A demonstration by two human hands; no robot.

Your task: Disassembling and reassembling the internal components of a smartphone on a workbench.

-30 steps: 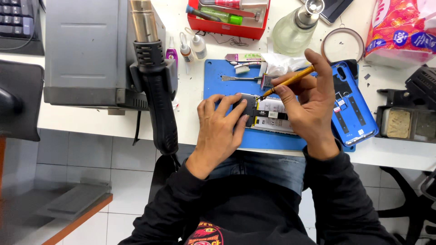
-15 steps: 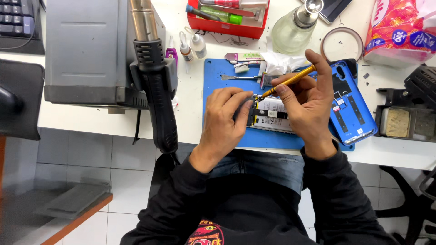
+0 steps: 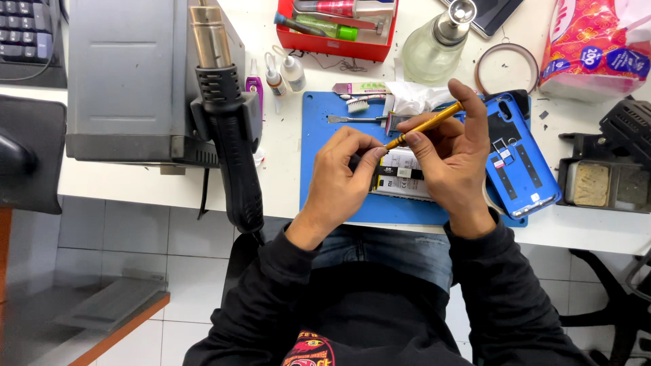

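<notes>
While my right hand (image 3: 454,159) pinches the yellow screwdriver (image 3: 424,127), my left hand (image 3: 346,173) steadies the opened phone (image 3: 400,177) mid-frame. Left fingers curl together on it (blue mat (image 3: 319,156) underneath).

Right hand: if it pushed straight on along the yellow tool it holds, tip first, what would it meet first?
The right hand aims the yellow tool down-left, so it would probably meet the left hand's fingertips first, with the opened phone just beneath. Depth there is unclear.
</notes>
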